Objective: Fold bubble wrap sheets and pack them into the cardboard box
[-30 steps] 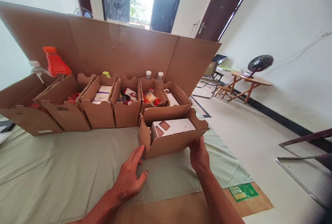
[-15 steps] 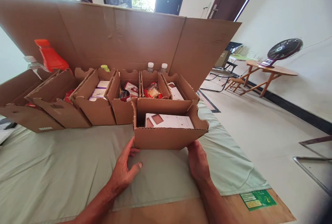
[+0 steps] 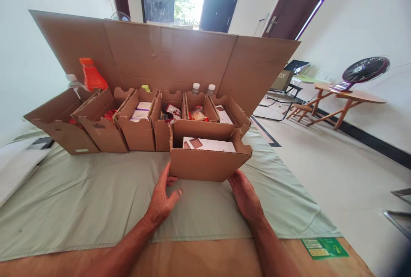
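A small open cardboard box (image 3: 205,163) sits on the green cloth (image 3: 80,200) in front of me, with a white and brown carton (image 3: 208,144) lying flat inside. My left hand (image 3: 163,200) rests at the box's lower left corner, fingers stretched along its side, thumb apart. My right hand (image 3: 245,195) lies at the lower right corner, fingers flat against the box's base. Neither hand wraps around the box.
Behind stands a row of several open cardboard boxes (image 3: 138,120) holding packets, cartons and bottles, backed by a tall cardboard sheet (image 3: 170,58). An orange spray bottle (image 3: 91,75) rises at the left. A wooden table with a fan (image 3: 364,69) stands at the right.
The small box has turned square to me and shifted slightly left. Both hands have moved with it to its lower corners. The view has pulled back a little.
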Available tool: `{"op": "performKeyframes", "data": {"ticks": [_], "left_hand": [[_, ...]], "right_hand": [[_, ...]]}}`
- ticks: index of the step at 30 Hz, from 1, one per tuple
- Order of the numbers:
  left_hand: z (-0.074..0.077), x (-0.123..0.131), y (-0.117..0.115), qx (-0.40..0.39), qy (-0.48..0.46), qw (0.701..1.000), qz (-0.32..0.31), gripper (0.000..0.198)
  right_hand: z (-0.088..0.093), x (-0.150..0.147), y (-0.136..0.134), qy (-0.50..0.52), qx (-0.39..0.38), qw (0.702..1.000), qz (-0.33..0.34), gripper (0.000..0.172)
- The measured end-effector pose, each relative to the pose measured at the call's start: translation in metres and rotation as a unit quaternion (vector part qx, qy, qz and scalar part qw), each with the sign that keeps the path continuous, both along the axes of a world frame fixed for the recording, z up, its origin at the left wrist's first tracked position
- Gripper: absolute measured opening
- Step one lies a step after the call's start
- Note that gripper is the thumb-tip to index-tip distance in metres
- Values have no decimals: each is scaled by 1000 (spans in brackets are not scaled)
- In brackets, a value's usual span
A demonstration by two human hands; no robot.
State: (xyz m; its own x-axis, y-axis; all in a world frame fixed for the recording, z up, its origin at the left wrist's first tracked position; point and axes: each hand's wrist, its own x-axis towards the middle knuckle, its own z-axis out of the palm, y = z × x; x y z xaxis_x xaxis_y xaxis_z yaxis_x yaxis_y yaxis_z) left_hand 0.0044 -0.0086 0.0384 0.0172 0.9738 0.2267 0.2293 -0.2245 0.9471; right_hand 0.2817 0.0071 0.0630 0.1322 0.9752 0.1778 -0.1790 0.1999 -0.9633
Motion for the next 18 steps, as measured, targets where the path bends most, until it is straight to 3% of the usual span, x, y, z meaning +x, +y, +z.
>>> {"op": "performKeyframes", "data": {"ticks": [6,9,14,18], "left_hand": [[6,1,-3,-17,-12,998,65,77],[7,-1,-1,-25,-22,996,84,78],[12,4,1,-42,-39,997,54,84],[20,9,-9,-32,-42,995,81,91]], "right_hand": [[-3,-10,0,-23,-10,998,50,55],[-6,-16,3,-43,-8,998,38,58],[-6,-10,5,-14,-52,988,-143,47],[-3,-2,2,-8,-78,967,-243,33]]}}
